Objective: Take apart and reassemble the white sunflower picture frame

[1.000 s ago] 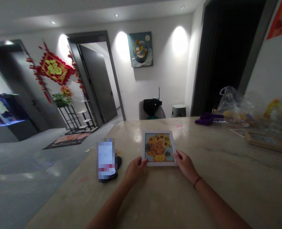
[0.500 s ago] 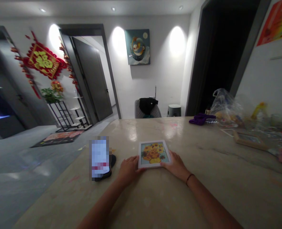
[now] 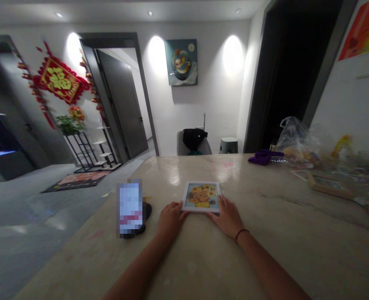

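A small white-framed picture of yellow sunflowers (image 3: 202, 196) lies nearly flat on the pale stone table (image 3: 265, 233). My left hand (image 3: 169, 218) grips its near left corner with curled fingers. My right hand (image 3: 227, 216) rests on its near right corner, fingers over the frame's edge; a dark band circles that wrist. Both hands hold the frame.
A phone on a black stand (image 3: 131, 210) is upright left of my left hand. At the right of the table lie a wooden frame (image 3: 328, 185), a clear plastic bag (image 3: 297, 139) and a purple cloth (image 3: 262, 156). A chair (image 3: 193, 143) stands at the far end.
The picture frame, first tilted up towards me, has been lowered until it lies almost flat on the table. Both hands stayed on its near corners.
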Action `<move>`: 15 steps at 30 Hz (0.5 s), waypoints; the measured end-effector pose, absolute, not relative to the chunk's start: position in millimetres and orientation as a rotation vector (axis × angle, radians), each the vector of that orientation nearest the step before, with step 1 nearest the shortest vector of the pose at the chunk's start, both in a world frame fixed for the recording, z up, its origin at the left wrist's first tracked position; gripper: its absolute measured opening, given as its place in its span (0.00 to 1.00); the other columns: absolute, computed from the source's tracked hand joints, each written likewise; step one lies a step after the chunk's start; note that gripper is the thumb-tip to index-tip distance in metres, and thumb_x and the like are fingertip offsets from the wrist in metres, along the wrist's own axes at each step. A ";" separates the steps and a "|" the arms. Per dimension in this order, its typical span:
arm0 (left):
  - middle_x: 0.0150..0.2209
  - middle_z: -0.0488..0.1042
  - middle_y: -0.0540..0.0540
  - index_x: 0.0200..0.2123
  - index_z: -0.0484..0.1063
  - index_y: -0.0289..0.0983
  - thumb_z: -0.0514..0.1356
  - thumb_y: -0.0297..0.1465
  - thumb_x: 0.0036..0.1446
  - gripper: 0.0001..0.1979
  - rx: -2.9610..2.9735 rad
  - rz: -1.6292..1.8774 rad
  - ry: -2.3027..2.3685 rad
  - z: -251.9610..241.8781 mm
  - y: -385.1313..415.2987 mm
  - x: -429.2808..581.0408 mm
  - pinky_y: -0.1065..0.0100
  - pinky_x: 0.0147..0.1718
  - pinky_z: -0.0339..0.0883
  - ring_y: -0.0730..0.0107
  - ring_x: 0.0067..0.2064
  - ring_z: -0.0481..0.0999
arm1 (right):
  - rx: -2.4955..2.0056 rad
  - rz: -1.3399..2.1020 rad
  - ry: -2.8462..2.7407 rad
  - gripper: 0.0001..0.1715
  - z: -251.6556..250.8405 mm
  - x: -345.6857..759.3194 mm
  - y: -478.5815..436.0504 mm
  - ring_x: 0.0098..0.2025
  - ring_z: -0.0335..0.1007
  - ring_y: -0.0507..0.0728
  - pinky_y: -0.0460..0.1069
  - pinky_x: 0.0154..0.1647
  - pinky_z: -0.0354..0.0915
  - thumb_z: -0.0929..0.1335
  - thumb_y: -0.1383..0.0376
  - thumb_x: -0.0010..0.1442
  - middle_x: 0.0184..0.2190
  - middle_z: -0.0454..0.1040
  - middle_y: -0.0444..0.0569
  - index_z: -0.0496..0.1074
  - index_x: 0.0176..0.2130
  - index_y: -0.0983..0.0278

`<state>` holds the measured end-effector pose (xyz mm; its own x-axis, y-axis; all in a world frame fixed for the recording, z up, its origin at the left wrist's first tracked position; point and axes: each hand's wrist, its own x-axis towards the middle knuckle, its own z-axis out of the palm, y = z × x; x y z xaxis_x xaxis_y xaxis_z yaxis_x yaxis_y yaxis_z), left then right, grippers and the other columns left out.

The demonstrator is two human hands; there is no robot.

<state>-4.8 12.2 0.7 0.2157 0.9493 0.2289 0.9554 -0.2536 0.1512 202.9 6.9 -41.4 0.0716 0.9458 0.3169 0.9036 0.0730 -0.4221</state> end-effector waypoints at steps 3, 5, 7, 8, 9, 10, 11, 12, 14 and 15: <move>0.45 0.71 0.41 0.48 0.66 0.36 0.51 0.39 0.55 0.20 -2.408 -0.428 -1.905 0.2 13.2 -3.8 0.67 0.44 0.59 0.63 0.45 0.69 | -1.836 0.105 -1.849 0.45 -41.0 203.0 10.4 0.58 0.50 0.65 0.57 0.57 0.44 0.62 0.46 0.50 0.57 0.56 0.62 0.53 0.57 0.71; 0.44 0.71 0.41 0.48 0.66 0.36 0.51 0.39 0.56 0.19 -2.403 -0.436 -1.896 -0.8 13.3 -4.1 0.67 0.44 0.59 0.63 0.45 0.69 | -1.846 0.097 -1.852 0.45 -42.1 203.0 11.1 0.59 0.49 0.65 0.57 0.58 0.43 0.61 0.45 0.50 0.57 0.56 0.62 0.53 0.57 0.71; 0.44 0.71 0.41 0.48 0.65 0.36 0.51 0.39 0.56 0.19 -2.396 -0.441 -1.896 -1.7 13.3 -4.6 0.67 0.44 0.59 0.63 0.45 0.69 | -1.859 0.075 -1.845 0.45 -42.7 202.5 10.2 0.58 0.49 0.66 0.58 0.57 0.43 0.61 0.44 0.50 0.56 0.57 0.62 0.54 0.57 0.71; 0.44 0.71 0.41 0.48 0.65 0.36 0.51 0.38 0.56 0.19 -2.395 -0.439 -1.898 -2.0 13.2 -4.8 0.66 0.44 0.59 0.63 0.45 0.69 | -1.866 0.060 -1.839 0.45 -42.4 202.3 9.4 0.58 0.50 0.66 0.58 0.57 0.43 0.61 0.44 0.50 0.56 0.58 0.62 0.55 0.56 0.71; 0.44 0.71 0.41 0.48 0.65 0.36 0.50 0.38 0.56 0.19 -2.400 -0.433 -1.897 -2.0 13.0 -5.1 0.66 0.44 0.59 0.63 0.45 0.69 | -1.872 0.044 -1.832 0.45 -41.6 202.0 8.4 0.57 0.51 0.66 0.58 0.57 0.44 0.61 0.44 0.49 0.55 0.60 0.62 0.56 0.56 0.70; 0.44 0.71 0.42 0.47 0.66 0.36 0.50 0.38 0.57 0.18 -2.408 -0.424 -1.895 -1.8 12.8 -5.3 0.66 0.44 0.59 0.63 0.45 0.69 | -1.875 0.029 -1.826 0.44 -40.3 201.9 7.4 0.56 0.53 0.66 0.58 0.56 0.44 0.62 0.44 0.49 0.54 0.61 0.61 0.57 0.55 0.69; 0.44 0.71 0.42 0.47 0.66 0.36 0.50 0.37 0.57 0.17 -2.415 -0.414 -1.895 -1.2 12.4 -5.5 0.67 0.44 0.59 0.63 0.45 0.69 | -1.872 0.015 -1.822 0.42 -38.7 201.8 6.3 0.55 0.54 0.66 0.58 0.56 0.45 0.62 0.44 0.49 0.52 0.63 0.61 0.58 0.54 0.69; 0.44 0.72 0.42 0.47 0.66 0.36 0.50 0.37 0.57 0.17 -2.423 -0.408 -1.894 -0.4 11.8 -5.6 0.66 0.44 0.59 0.63 0.45 0.69 | -1.864 0.000 -1.817 0.40 -36.8 201.9 5.4 0.55 0.55 0.66 0.58 0.55 0.46 0.63 0.45 0.50 0.51 0.64 0.61 0.59 0.54 0.68; 0.44 0.72 0.42 0.47 0.67 0.37 0.50 0.37 0.57 0.17 -2.446 -0.386 -1.899 1.9 10.1 -5.5 0.66 0.44 0.59 0.63 0.46 0.69 | -1.833 -0.026 -1.807 0.34 -33.2 202.3 4.0 0.52 0.57 0.65 0.58 0.54 0.48 0.63 0.48 0.50 0.48 0.67 0.60 0.63 0.50 0.67; 0.44 0.72 0.42 0.47 0.67 0.37 0.50 0.37 0.57 0.17 -2.454 -0.368 -1.907 3.1 9.1 -5.3 0.66 0.44 0.59 0.63 0.46 0.69 | -1.816 -0.036 -1.803 0.31 -31.8 202.7 3.7 0.51 0.59 0.64 0.57 0.53 0.49 0.64 0.50 0.51 0.46 0.68 0.59 0.64 0.48 0.67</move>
